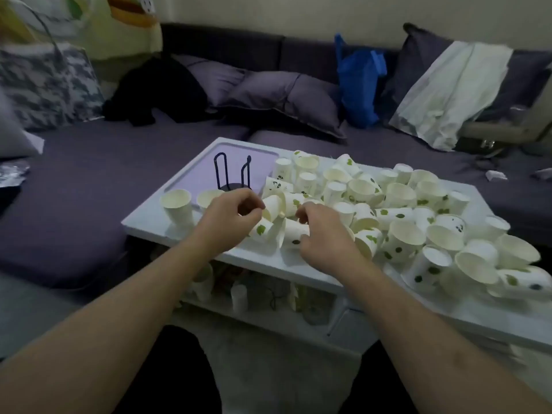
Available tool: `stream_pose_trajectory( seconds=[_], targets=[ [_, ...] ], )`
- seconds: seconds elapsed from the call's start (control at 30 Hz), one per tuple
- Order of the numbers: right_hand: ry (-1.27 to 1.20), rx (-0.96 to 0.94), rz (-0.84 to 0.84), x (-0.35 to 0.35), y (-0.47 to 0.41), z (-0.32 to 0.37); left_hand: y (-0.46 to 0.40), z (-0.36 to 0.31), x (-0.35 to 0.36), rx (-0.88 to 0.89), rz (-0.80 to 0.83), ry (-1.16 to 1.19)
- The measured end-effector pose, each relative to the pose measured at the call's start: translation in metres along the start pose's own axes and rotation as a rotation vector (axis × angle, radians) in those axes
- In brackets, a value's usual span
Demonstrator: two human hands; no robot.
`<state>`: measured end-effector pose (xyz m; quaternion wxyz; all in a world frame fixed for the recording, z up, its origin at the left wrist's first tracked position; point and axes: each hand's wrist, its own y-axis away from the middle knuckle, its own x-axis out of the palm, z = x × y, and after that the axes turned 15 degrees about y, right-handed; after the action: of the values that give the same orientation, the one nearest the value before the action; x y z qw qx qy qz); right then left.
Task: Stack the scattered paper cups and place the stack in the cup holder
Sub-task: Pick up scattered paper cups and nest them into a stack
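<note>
Both hands work at the near left edge of the pile: the left hand (231,218) is curled, thumb and fingertips pinched at the rim of a tipped cup (273,206), and the right hand (321,231) is half-closed over a cup lying on its side (294,231); whether either grip is firm I cannot tell. That lying cup points its long axis left to right, mouth toward nine o'clock, so it faces the left hand, which is nearer the mouth. Outward from there, the loose cups (406,231) spread toward three o'clock, several dozen, too heaped to count exactly. Two cups stand upright apart at ten o'clock, one (176,206) clear, one (209,198) partly behind the left hand. One black wire cup holder (233,174), empty, stands at twelve o'clock just beyond the left hand. All sit on a white table (298,267), with a dark sofa (74,180) behind.
</note>
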<state>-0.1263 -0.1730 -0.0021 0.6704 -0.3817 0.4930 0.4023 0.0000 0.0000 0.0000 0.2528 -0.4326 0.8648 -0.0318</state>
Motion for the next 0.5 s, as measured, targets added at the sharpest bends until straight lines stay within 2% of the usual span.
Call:
stream_pose_trajectory(
  seconds=[0.17, 0.5],
  targets=[
    [0.320, -0.093, 0.075, 0.009, 0.000, 0.001, 0.011, -0.007, 0.018, -0.066, -0.018, -0.081],
    [0.576, -0.230, 0.012, 0.043, -0.030, 0.002, -0.004, 0.008, 0.034, -0.100, -0.089, -0.024]
  ],
)
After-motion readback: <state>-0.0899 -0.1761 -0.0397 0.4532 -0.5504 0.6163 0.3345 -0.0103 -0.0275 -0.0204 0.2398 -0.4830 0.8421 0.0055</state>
